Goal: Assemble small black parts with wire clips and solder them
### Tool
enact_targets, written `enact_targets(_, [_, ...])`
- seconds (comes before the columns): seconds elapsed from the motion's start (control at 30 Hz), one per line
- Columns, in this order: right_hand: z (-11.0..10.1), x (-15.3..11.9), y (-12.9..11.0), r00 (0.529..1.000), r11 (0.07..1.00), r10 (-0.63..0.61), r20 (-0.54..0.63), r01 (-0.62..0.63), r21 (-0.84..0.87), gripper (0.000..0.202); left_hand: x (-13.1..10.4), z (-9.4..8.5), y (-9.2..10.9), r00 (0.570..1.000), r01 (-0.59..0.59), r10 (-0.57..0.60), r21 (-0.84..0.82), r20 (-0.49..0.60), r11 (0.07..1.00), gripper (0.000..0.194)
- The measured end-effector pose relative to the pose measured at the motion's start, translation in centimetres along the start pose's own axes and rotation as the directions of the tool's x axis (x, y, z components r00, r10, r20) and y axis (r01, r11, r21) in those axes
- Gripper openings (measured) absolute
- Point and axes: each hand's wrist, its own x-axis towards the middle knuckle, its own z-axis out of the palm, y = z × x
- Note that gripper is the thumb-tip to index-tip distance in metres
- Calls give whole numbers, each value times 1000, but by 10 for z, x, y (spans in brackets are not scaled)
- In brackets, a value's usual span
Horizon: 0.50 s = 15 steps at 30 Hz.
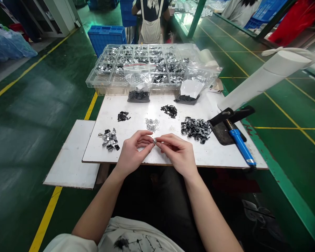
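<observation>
Both hands meet over the front of the white board (pixel 136 154). Between the fingertips of my left hand (pixel 133 150) and my right hand (pixel 179 152) is a small shiny metal part (pixel 154 140), its far details too tiny to read. Each hand is closed in a pinch on it. Just beyond the fingers lies a pile of small silvery pieces (pixel 152 124). Left of my left hand are metal-and-black parts (pixel 110 140) in a loose heap. A larger heap of black-and-silver parts (pixel 196 129) lies right of my right hand. Two small piles of black pieces, a left one (pixel 123 116) and a right one (pixel 169 111), sit farther back.
At the back stands a clear compartment box (pixel 107 82) full of small parts, with two plastic bags (pixel 138 94) before it. A blue-handled tool (pixel 241 145) rests in a black holder (pixel 224 134) at right, beside a white tube (pixel 265 78). A person in an apron (pixel 151 26) is beyond.
</observation>
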Motion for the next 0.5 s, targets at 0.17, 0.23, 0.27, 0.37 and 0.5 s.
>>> enact_targets(0.17, [0, 0, 1, 996, 994, -86, 1, 86, -71, 13, 1, 0, -1, 1000, -10, 10, 0, 3, 1000, 17])
enact_targets(0.23, [0, 0, 2, 994, 990, -110, -2, 110, -88, 15, 1, 0, -1, 1000, -15, 15, 5, 5, 1000, 17])
enact_targets(0.27, [0, -1, 2, 993, 988, -119, -2, 118, -97, 15, 1, 0, -1, 1000, -15, 15, 10, 9, 1000, 17])
enact_targets(0.37, [0, -1, 3, 991, 984, -134, -2, 133, -121, 16, 0, 0, -1, 1000, -8, 8, 21, 2, 1000, 18])
enact_targets(0.5, [1, -1, 4, 987, 976, -162, 2, 161, -150, 17, -1, 0, -2, 1000, -6, 7, 28, -25, 1000, 21])
